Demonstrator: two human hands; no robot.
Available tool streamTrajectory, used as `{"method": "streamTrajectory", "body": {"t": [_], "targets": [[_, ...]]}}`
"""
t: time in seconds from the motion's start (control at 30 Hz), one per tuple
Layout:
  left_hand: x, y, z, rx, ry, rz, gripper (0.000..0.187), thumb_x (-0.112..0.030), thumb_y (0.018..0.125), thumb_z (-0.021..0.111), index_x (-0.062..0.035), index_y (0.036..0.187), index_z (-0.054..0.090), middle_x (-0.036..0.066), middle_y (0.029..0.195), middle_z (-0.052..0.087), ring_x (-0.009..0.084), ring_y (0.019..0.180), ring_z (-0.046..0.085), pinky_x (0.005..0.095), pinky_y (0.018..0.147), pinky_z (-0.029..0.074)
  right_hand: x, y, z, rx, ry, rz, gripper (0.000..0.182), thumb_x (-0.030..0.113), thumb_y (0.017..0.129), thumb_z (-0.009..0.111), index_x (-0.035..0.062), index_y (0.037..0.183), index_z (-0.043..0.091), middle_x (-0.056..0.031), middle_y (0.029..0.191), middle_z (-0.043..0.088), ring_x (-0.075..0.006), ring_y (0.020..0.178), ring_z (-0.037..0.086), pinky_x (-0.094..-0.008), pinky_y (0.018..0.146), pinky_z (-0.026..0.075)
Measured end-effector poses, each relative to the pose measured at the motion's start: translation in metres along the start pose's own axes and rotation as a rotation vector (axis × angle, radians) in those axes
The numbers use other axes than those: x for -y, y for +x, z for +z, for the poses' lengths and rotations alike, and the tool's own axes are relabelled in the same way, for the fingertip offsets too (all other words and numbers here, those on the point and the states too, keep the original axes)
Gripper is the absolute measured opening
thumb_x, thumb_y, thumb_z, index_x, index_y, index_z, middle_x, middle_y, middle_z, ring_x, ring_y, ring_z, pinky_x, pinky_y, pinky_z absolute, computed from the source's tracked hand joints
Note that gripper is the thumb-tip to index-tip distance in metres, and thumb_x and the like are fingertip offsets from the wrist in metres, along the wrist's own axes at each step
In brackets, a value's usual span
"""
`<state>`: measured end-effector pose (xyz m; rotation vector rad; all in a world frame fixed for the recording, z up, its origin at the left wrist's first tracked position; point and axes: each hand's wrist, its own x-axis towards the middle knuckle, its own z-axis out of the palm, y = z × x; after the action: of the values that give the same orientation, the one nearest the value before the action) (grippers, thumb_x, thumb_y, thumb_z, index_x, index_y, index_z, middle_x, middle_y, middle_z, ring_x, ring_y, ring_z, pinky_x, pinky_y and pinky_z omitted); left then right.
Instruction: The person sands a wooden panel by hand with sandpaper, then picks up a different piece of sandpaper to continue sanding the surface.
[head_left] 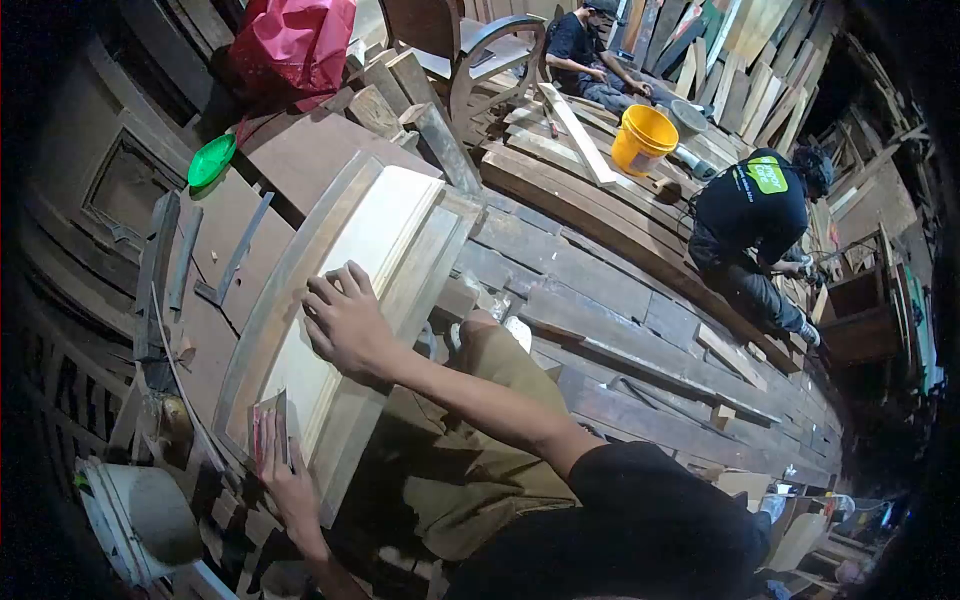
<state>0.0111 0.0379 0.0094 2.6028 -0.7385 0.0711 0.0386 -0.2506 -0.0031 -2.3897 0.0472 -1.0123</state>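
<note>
We see the panel [375,225] lying before our knees, its pale middle framed by brown wood, beside the brown worktop [215,260]. Our right hand [348,322] rests on the pale part, fingers spread and a little bent, gripping nothing. Our left hand [289,488] has its fingers pressed along a thin block [266,420], held at the panel's lower end. On the worktop we see a green scoop [212,161] and an angled stick [235,258].

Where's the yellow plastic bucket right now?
In the head view, upper right, the yellow plastic bucket stands on brown wooden boards, beside a round grey container.
</note>
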Motion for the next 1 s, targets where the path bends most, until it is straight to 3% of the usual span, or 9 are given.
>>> {"method": "streamTrajectory", "body": {"t": [0.17, 0.33, 1.0], "targets": [[-0.014, 0.003, -0.006, -0.039, 0.004, 0.082, 0.040, -0.011, 0.107, 0.050, 0.0093, 0.141, 0.059, 0.025, 0.152, 0.054, 0.0412, 0.146, 0.047, 0.0506, 0.124, 0.033, -0.002, 0.000, 0.001, 0.022, -0.011, 0.001, 0.034, 0.025, 0.093, 0.062, 0.0036, 0.119, 0.065, -0.0133, 0.127, 0.060, -0.0331, 0.117, 0.054, -0.0547, 0.118, 0.031], [-0.014, 0.002, -0.005, -0.026, -0.003, 0.055, 0.040, -0.011, 0.107, 0.050, 0.0092, 0.141, 0.059, 0.024, 0.153, 0.054, 0.0411, 0.146, 0.046, 0.0506, 0.124, 0.033, -0.001, -0.001, 0.004, 0.009, 0.013, 0.015, 0.035, 0.026, 0.093, 0.063, 0.0036, 0.120, 0.064, -0.0139, 0.131, 0.060, -0.0337, 0.120, 0.054, -0.0590, 0.120, 0.030], [-0.014, 0.004, -0.005, -0.026, -0.001, 0.053, 0.041, -0.012, 0.108, 0.047, 0.0095, 0.141, 0.059, 0.026, 0.153, 0.053, 0.0413, 0.145, 0.048, 0.0508, 0.123, 0.034, -0.001, 0.000, 0.001, -0.007, 0.021, 0.005, 0.034, 0.025, 0.092, 0.064, 0.0029, 0.119, 0.064, -0.0141, 0.129, 0.060, -0.0340, 0.118, 0.054, -0.0580, 0.119, 0.030]]}}
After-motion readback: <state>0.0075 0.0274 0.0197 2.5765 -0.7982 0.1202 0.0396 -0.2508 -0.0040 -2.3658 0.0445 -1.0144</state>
